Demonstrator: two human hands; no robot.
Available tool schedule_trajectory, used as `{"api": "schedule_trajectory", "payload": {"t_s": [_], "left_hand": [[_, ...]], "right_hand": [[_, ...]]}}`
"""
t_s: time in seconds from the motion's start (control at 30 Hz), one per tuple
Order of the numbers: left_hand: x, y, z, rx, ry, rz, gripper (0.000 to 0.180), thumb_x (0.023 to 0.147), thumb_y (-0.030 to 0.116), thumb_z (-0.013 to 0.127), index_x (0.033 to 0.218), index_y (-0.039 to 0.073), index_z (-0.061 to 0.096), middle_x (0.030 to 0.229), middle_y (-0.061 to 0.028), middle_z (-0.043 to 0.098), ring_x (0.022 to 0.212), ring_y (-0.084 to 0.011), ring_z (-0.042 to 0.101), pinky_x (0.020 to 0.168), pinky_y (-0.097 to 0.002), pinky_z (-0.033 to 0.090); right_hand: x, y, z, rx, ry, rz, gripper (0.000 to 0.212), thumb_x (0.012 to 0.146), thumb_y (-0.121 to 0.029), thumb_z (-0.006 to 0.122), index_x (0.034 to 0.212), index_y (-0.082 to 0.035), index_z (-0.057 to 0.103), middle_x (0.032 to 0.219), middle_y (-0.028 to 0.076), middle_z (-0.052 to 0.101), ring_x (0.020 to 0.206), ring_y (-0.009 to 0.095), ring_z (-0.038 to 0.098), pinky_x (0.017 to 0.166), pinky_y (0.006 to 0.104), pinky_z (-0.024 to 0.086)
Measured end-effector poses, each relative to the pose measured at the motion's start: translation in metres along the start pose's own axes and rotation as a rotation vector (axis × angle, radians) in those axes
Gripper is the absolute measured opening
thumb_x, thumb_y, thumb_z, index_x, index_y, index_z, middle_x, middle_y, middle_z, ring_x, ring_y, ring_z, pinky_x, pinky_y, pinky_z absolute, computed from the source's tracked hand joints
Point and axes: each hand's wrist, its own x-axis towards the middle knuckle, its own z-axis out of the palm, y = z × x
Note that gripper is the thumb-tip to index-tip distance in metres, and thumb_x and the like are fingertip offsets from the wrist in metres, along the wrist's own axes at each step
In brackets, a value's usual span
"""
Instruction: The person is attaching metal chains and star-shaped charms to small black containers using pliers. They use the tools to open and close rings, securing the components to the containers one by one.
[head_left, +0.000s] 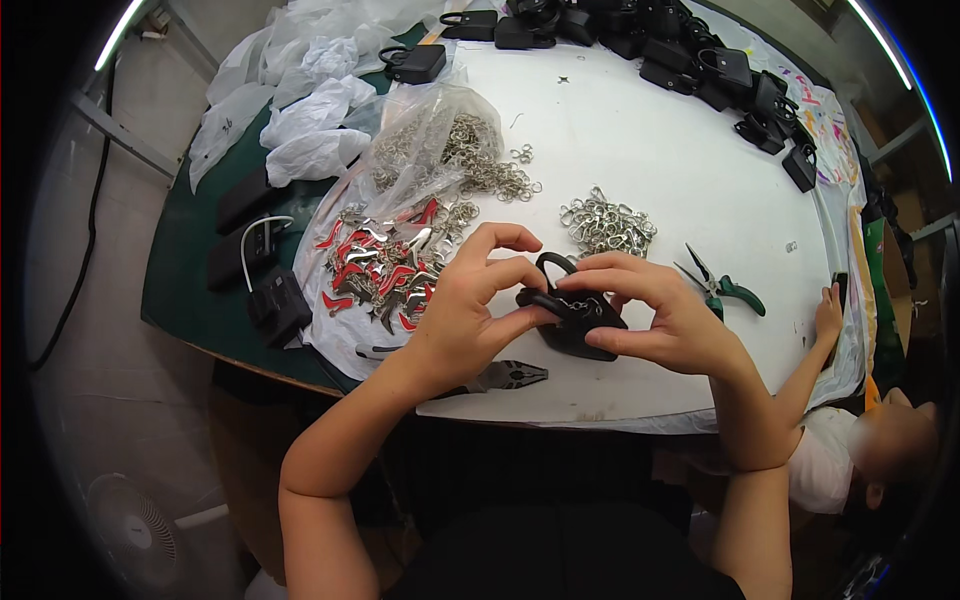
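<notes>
Holding the black mini handbag [577, 341] over the counter [640, 390], your left grip [472, 312] pinches its handle end and your right grip [688, 325] pinches its body; green-handled needle-nose pliers [713, 287] lie to the handbag's right.

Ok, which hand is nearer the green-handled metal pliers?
Right. The right hand is just left of the pliers, at the right side of the small black handbag; the left hand, at the bag's left side, is farther away.
</notes>
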Motion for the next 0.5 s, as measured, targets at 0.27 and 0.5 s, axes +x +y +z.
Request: {"api": "schedule_trajectory", "payload": {"t_s": [0.27,0.5], "left_hand": [[-0.009,0.02,-0.011,-0.078,-0.149,0.125,0.026,0.069,0.004,0.085,0.086,0.004,0.066,0.124,-0.015,0.052,0.11,-0.0296,0.062,0.091,-0.0405,0.054],[-0.018,0.019,-0.008,0.053,-0.224,0.161,0.03,0.066,-0.008,0.075,0.092,0.005,0.066,0.124,-0.0149,0.051,0.105,-0.0311,0.061,0.084,-0.0387,0.055]], "right_hand": [[-0.015,-0.001,0.016,0.124,-0.009,0.024,0.043,0.082,-0.001,0.075,0.124,-0.005,0.066,0.111,0.011,0.066,0.084,0.015,0.064,0.07,0.0265,0.055],[-0.011,0.009,0.024,0.176,0.026,0.088,0.027,0.083,-0.001,0.075,0.109,-0.001,0.068,0.094,0.007,0.071,0.082,0.013,0.068,0.071,0.0255,0.055]]}}
